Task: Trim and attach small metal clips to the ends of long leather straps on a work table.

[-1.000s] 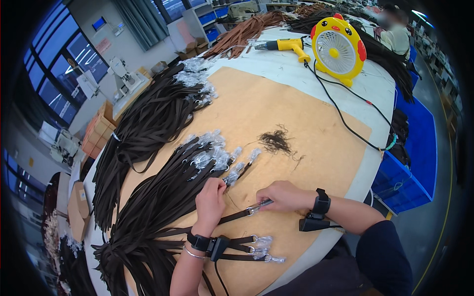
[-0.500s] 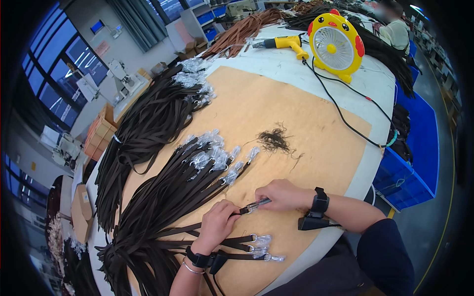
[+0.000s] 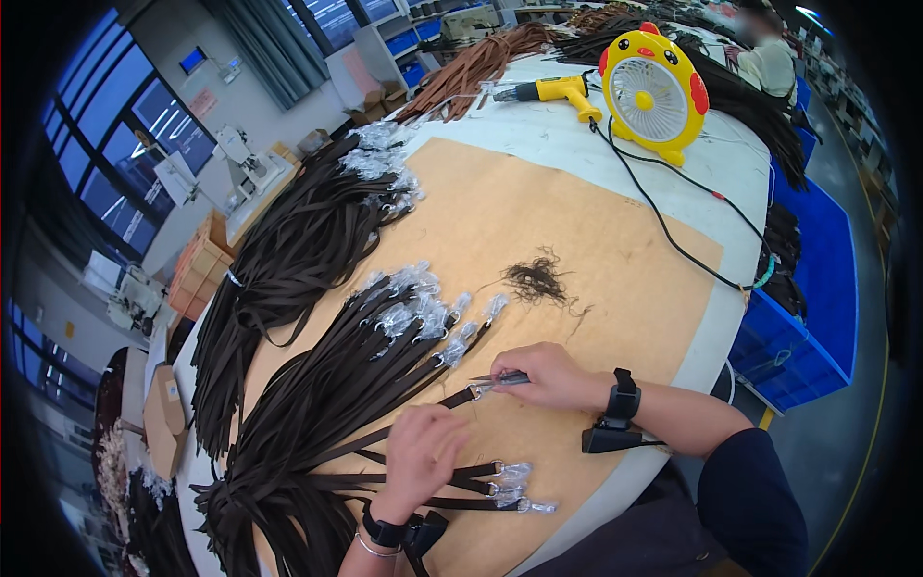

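Note:
My right hand (image 3: 548, 376) is closed around small thread snips (image 3: 511, 378), their pointed tip toward the left. Just under that tip lies the metal-ringed end of a black strap (image 3: 460, 397); whether the hand also grips it is hidden. My left hand (image 3: 423, 457) is lifted above the straps, fingers apart and slightly blurred, with nothing in them. Beyond it fans a bundle of black straps (image 3: 332, 361), whose metal clips are wrapped in clear plastic (image 3: 420, 306). Nearer to me, several more straps (image 3: 471, 489) end in plastic-wrapped clips.
Dark thread scraps (image 3: 538, 276) lie on the tan board (image 3: 615, 231). Another strap bundle (image 3: 279, 240) is at the left. Farther back stand a yellow heat gun (image 3: 558, 89) and a yellow fan (image 3: 654, 91) with trailing cords. A blue bin (image 3: 798, 337) borders the table; a person (image 3: 767, 62) works beyond.
My left hand has let go of the strap end and drawn back toward the lower left, its fingers opening. My right hand with the snips has shifted slightly left and away from me.

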`<state>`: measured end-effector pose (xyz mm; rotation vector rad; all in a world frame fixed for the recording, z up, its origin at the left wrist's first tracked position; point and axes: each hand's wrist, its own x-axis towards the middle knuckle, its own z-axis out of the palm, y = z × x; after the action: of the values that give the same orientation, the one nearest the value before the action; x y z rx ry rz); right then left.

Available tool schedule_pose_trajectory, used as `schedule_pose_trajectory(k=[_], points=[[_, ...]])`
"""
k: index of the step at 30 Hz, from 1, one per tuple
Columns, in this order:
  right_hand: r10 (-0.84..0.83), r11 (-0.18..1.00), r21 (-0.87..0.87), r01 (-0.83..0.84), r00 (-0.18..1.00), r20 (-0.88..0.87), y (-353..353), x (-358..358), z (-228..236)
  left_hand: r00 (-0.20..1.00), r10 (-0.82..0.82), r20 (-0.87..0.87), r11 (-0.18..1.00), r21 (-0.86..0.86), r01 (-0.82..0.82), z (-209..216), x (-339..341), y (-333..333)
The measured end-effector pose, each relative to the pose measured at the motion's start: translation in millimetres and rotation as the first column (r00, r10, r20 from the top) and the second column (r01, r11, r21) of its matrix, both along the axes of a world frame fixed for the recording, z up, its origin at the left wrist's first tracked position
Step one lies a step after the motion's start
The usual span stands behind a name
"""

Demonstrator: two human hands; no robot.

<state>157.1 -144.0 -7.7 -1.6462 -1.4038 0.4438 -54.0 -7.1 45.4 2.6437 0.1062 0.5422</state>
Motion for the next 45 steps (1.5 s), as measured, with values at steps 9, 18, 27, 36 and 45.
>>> schedule_pose_trajectory(k=[9,18,27,36,45], points=[[0.033,0.961,0.254,-0.108,0.958,0.284,-5.2,2.8,4.3,0.923,0.15,-0.355,0.988,0.1,-0.122,13.7,24.2,38.1],[0.024,0.958,0.267,-0.101,0.96,0.277,-4.2,4.7,0.9,0.991,0.136,-0.008,0.99,0.021,-0.136,5.2,21.9,26.8],[0.055,0.962,0.262,-0.083,0.992,0.114,-2.8,1.8,-5.8,0.996,-0.089,0.014,0.939,0.336,0.079,-1.1,25.9,26.4],[-0.026,0.994,0.102,0.031,0.999,-0.043,1.7,-0.5,-6.6,0.964,-0.24,-0.116,0.882,0.389,0.266,-5.9,4.1,9.5],[0.014,0.985,0.17,-0.017,1.0,0.014,1.6,3.1,-4.5,0.971,-0.088,0.224,0.977,0.211,0.04,30.8,1.8,-3.0]])
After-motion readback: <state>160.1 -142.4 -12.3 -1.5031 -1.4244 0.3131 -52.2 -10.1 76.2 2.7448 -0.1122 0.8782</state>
